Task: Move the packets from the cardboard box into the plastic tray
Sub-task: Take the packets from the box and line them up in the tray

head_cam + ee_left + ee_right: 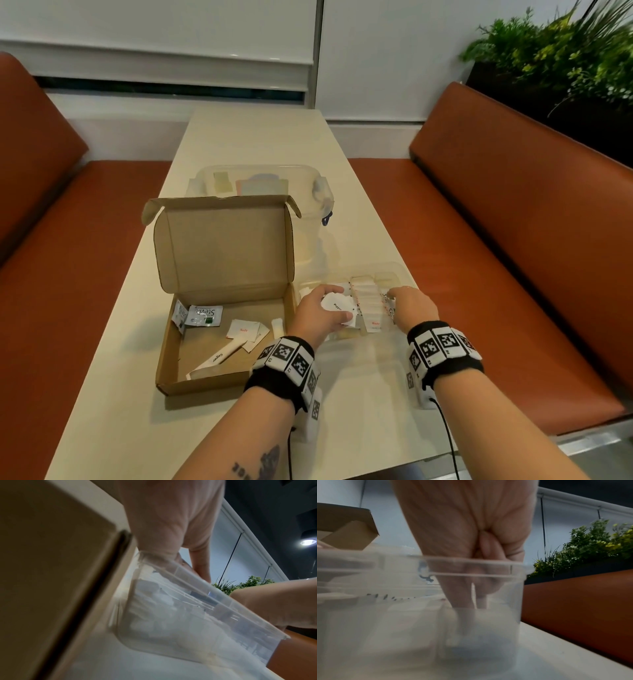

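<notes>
1. Cardboard box (pixel 171 342): brown corrugated, shallow, square, lid (pixel 224 243) flipped up at back. On cream table (pixel 257 137), left of tray.
2. Still in box: two glossy Stevia sachets (pixel 204 315) leaning in far-left corner, flat white Salt packet (pixel 242 329), long thin Sugar stick (pixel 219 359), a few more white paper packets near right wall.
3. Plastic tray (pixel 214 609): clear, thin-walled, rounded corners, touching box's right side. Holds rows of upright white paper packets (pixel 368 301), red print on some.
4. Left hand (pixel 317 317): over tray's left part, fingers curled round a white square packet marked Pepper (pixel 337 305), thumb on top edge.
5. Right hand (pixel 412 306): inside tray's right end, fingers (pixel 464 595) held together, pointing down among the packets. Cannot tell if pinching one; wrist view blurred through tray wall.
6. Both wrists: black bands with black-and-white square markers.
7. Behind box: clear lidded tub (pixel 318 192), pastel flat items inside.
8. Orange smooth bench seats (pixel 496 240) each side, green plants (pixel 555 58) far right.
</notes>
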Demonstrator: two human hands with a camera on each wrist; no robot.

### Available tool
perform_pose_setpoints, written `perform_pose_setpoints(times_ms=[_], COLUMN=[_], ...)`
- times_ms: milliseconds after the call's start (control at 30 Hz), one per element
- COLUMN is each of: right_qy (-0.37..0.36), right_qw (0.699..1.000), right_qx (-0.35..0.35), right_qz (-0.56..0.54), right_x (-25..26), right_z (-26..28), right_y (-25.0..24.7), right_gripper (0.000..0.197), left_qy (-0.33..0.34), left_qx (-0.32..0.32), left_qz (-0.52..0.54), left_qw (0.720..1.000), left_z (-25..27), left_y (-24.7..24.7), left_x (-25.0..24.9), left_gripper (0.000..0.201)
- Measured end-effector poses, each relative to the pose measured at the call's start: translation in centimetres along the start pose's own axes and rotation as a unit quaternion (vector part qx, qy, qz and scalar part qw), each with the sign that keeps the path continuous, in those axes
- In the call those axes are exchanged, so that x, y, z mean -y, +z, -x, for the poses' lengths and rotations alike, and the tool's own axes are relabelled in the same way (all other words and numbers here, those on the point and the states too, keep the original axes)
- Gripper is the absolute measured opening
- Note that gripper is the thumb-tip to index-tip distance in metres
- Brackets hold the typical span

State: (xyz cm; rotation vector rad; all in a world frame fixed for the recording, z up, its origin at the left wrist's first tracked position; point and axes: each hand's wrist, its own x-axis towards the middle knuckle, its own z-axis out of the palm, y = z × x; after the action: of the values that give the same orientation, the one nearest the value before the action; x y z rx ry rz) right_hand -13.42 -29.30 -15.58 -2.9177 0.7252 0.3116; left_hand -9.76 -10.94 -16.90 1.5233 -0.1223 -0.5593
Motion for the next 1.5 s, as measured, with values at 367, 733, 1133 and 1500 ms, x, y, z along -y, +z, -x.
perform_pose_setpoints(times_ms=[367,733,1133,1500], right_qy=[-0.018,-0.183,-0.175,-0.187], right_qw=[1.0,0.921,0.936,0.93], right_qx=[-0.008,-0.018,-0.016,0.007], right_qz=[-0.023,-0.344,-0.306,-0.316], right_x=[0.1,5.8,6.4,6.7], right_z=[0.4,3.1,3.4,3.5], right_y=[-0.6,-2.6,-2.2,-2.2], right_gripper=[0.041,0.006,0.016,0.03], left_qy=[-0.003,-0.029,-0.083,-0.059], left_qx=[0.011,-0.023,-0.009,0.045], left_qz=[0.005,0.127,0.176,0.132], left_qw=[1.0,0.991,0.981,0.988], left_z=[-0.1,0.0,0.3,1.8], left_y=[0.1,-0.3,-1.5,-2.2], left_x=[0.0,-0.3,-0.7,-1.2], left_gripper=[0.039,0.019,0.042,0.057])
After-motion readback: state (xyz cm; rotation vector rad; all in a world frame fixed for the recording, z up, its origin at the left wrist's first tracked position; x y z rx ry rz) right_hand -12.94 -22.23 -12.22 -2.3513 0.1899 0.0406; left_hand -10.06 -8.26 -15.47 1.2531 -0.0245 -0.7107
